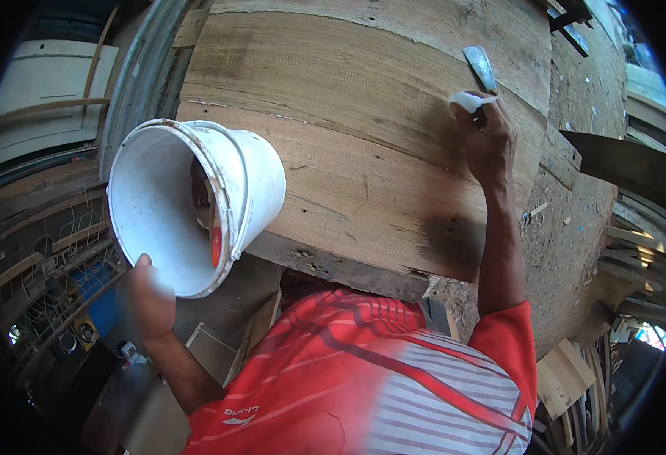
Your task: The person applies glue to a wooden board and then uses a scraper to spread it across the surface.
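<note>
A white plastic bucket (pixel 261 174) is at the left end of the wooden tabletop, its mouth facing up and left. Inside it I see a red-orange part (pixel 216 246) and something dark. My left hand (pixel 153 299), partly blurred, has its thumb over the bucket's near rim, with its fingers hidden. Over the right side of the boards, my right hand (pixel 490 140) is closed, pinching a small white piece (pixel 466 101) whose kind I cannot make out. A tapered metal scraper blade (pixel 480 67) juts out beyond those fingers; I cannot tell whether its hidden end is held.
Rough wooden planks (pixel 333 144) form the tabletop before me, with a dark shadow near the front edge. On the left are wire racks (pixel 83 235) and a pale panel (pixel 56 91). Littered ground (pixel 587 136) and stacked boards (pixel 568 375) lie on the right.
</note>
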`<move>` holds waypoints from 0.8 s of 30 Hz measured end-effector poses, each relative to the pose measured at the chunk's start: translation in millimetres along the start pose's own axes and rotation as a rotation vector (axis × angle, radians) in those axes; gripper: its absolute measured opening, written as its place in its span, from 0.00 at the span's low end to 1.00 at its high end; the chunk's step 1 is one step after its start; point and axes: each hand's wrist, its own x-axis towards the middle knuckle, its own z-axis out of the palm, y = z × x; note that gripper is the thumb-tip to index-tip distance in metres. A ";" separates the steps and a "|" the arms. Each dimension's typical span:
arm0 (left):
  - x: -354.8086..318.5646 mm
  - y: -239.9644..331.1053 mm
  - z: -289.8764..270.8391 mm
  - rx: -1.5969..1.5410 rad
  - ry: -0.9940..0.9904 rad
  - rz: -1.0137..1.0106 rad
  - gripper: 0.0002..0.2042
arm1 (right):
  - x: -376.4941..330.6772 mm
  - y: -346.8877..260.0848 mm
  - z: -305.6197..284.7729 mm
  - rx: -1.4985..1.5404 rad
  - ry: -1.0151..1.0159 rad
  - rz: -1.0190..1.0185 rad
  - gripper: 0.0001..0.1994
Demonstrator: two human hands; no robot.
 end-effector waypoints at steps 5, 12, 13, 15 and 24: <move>9.6 -34.8 -31.2 -0.059 -0.090 0.037 0.37 | 9.7 6.1 19.8 -0.079 0.056 0.118 0.15; 14.8 -101.7 -76.5 0.159 -0.037 0.169 0.42 | -8.4 -7.2 15.4 -0.140 0.048 0.207 0.23; 15.4 -101.2 -75.8 0.238 -0.016 0.185 0.43 | -14.0 -12.1 10.6 -0.123 0.052 0.254 0.24; 25.4 -72.4 -49.3 0.211 -0.163 0.245 0.50 | -32.7 -21.0 2.5 -0.272 0.081 0.262 0.24; 51.4 -6.7 11.1 -0.116 -0.454 0.282 0.68 | -28.5 -289.5 -6.5 0.057 0.039 -0.569 0.09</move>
